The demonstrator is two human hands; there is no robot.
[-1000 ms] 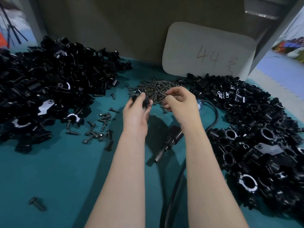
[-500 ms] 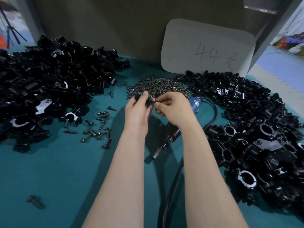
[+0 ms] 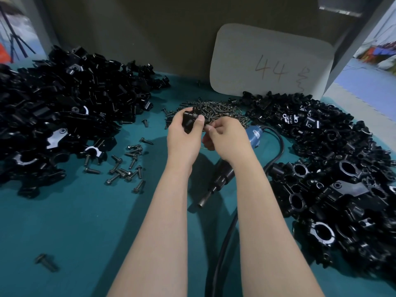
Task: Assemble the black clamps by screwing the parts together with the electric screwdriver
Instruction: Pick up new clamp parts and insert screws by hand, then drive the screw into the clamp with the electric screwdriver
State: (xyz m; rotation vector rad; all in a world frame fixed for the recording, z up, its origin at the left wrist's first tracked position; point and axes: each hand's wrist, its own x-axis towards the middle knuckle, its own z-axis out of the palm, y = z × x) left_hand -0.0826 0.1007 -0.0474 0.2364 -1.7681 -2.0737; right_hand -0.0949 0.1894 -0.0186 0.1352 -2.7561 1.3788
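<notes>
A: Why is the clamp (image 3: 189, 123) held up in the air and not set on the table (image 3: 85, 221)?
B: My guess is that the left hand (image 3: 184, 142) grips it just in front of the screw pile (image 3: 220, 110) so the reach for a screw is short. That also turns its right face to the right hand (image 3: 227, 142).
A: And the right hand?
B: Its fingers are curled, with the tips pinched together just beside the clamp. There is likely a screw between them, but it is too small to tell.
A: Which way does the clamp run?
B: Its long axis stands roughly upright, leaning a little. The left thumb presses its right side.
A: The screwdriver (image 3: 222, 174)?
B: It lies untouched on the table under the right forearm, with the bit towards the person and the blue end by the screws. That looks handy for the right hand once a screw is started.
</notes>
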